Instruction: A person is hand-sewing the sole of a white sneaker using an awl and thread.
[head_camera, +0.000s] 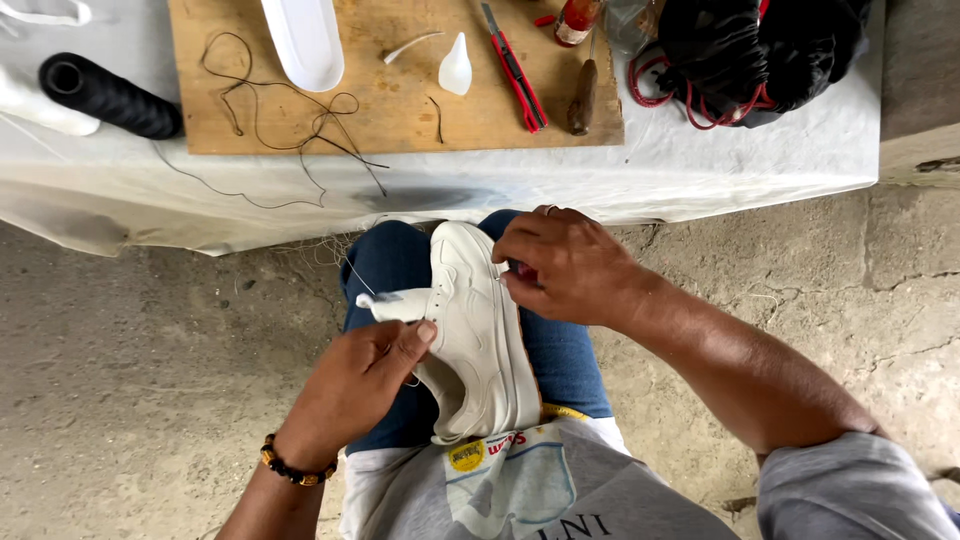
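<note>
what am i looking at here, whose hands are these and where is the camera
There is one picture, taken by a camera worn on a person's head, looking down at their own lap. No machine is involved, just two bare hands. The left hand, with a beaded bracelet, and the right hand grip a white sneaker resting on the knees; a thin thread runs up from it. Above is a cloth-covered table with a wooden board holding a red utility knife, loose dark thread and a white shoe sole. A black thread spool lies beside the board.
</note>
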